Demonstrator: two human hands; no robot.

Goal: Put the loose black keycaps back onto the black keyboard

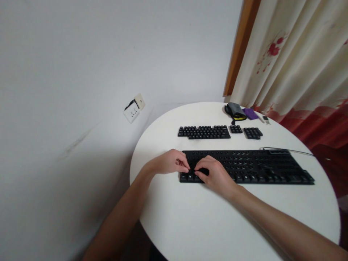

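A black keyboard [255,166] lies across the round white table [206,224]. My left hand [171,162] rests at its left end, fingers curled and pinched over the lower-left keys. My right hand [214,174] sits just beside it, fingers bent down onto the same corner. The fingertips of both hands nearly meet over one spot; what they pinch is too small to make out. Behind the keyboard lie three groups of loose black keycaps: a long block [203,132], a small block [236,129] and a square block [252,133].
At the table's far edge sit a grey and yellow pouch [235,111], a purple cloth [250,113] and a small clear item [266,119]. The keyboard's cable [293,150] runs off right. A wall socket [134,107] is at left, a curtain [299,65] at right.
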